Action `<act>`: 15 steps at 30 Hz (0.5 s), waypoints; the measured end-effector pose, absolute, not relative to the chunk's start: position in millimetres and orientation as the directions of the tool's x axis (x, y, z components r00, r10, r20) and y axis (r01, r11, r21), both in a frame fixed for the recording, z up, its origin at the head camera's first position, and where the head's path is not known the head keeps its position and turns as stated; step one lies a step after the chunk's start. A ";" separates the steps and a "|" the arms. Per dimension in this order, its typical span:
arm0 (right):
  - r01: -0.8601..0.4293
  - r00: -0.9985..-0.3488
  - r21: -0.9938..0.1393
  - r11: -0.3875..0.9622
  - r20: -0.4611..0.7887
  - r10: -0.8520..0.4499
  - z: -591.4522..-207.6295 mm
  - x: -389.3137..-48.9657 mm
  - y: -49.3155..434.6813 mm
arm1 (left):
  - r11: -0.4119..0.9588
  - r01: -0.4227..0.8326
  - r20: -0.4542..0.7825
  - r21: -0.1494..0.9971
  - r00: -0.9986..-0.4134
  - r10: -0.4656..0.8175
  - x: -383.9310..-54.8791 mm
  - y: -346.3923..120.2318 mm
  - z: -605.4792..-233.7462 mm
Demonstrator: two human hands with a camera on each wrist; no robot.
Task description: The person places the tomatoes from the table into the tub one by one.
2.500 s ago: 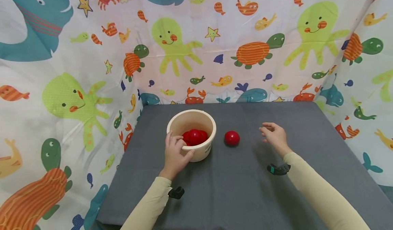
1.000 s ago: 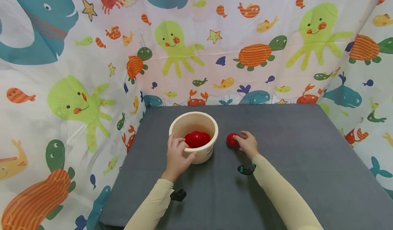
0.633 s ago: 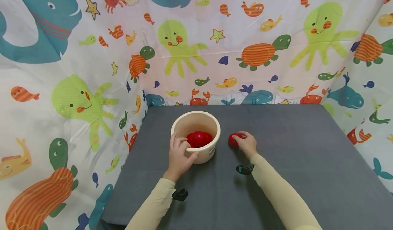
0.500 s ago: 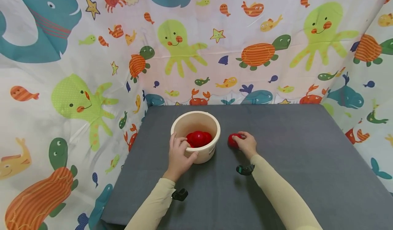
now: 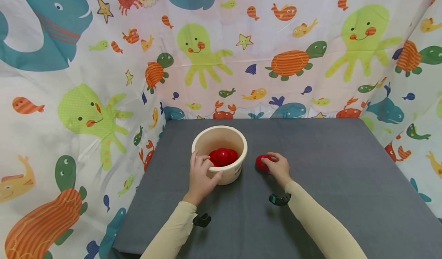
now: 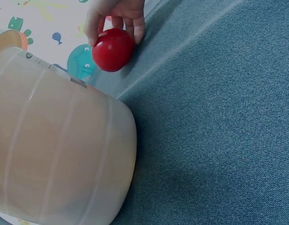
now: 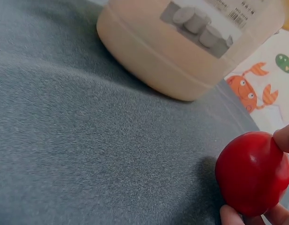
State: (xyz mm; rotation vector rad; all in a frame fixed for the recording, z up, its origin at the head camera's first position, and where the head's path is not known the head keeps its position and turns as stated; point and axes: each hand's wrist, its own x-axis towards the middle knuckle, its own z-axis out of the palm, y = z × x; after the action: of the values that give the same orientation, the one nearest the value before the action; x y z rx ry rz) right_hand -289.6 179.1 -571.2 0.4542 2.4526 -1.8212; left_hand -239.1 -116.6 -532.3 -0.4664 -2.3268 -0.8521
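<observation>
A cream plastic bucket (image 5: 226,173) stands on the dark grey cloth, left of centre in the head view. My left hand (image 5: 200,176) grips its near rim, fingers hooked over the edge and thumb outside. Several glossy red round pieces (image 5: 222,157) lie inside. To the bucket's right, my right hand (image 5: 279,168) holds a round red fruit-like piece (image 5: 262,163), slightly lobed like an apple or tomato. The right wrist view shows thumb and fingers around this red piece (image 7: 252,173), close over the cloth. The left wrist view shows the hand gripping it from above and behind.
Grey cloth (image 5: 331,167) covers the table. Hanging sheets printed with sea animals (image 5: 255,28) enclose the back and sides. A label with a picture (image 7: 198,28) is on the bucket's side. Each wrist wears a black band (image 5: 279,199).
My right hand has come in from the right and taken hold of the red fruit-like piece. Over the last half second it shifts slightly toward me. The left hand stays on the rim.
</observation>
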 end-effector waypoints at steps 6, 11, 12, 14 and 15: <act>0.229 -0.962 -0.949 0.216 -0.188 0.197 -564.1 -280.4 188.1 | 0.731 0.500 0.639 0.464 -0.760 0.113 -239.1 -116.1 -532.6; 0.216 -0.966 -0.949 0.230 -0.173 0.193 -550.8 -275.9 196.3 | 0.729 0.495 0.629 0.472 -0.769 0.114 -239.8 -117.0 -532.6; 0.213 -0.967 -0.949 0.234 -0.171 0.188 -547.6 -275.0 197.7 | 0.728 0.495 0.626 0.475 -0.771 0.116 -239.9 -117.2 -532.3; 0.207 -0.970 -0.949 0.236 -0.167 0.179 -541.4 -273.3 200.0 | 0.727 0.499 0.631 0.471 -0.767 0.118 -240.2 -117.3 -532.1; 0.203 -0.971 -0.950 0.236 -0.165 0.174 -538.2 -272.6 201.0 | 0.726 0.502 0.633 0.470 -0.765 0.119 -240.1 -117.4 -532.0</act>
State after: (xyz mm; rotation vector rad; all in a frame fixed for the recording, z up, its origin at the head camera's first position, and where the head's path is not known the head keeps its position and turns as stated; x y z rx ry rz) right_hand -272.6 201.0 -538.2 0.3746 2.4504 -1.8905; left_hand -240.1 -117.4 -532.0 -0.4691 -2.3458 -0.8662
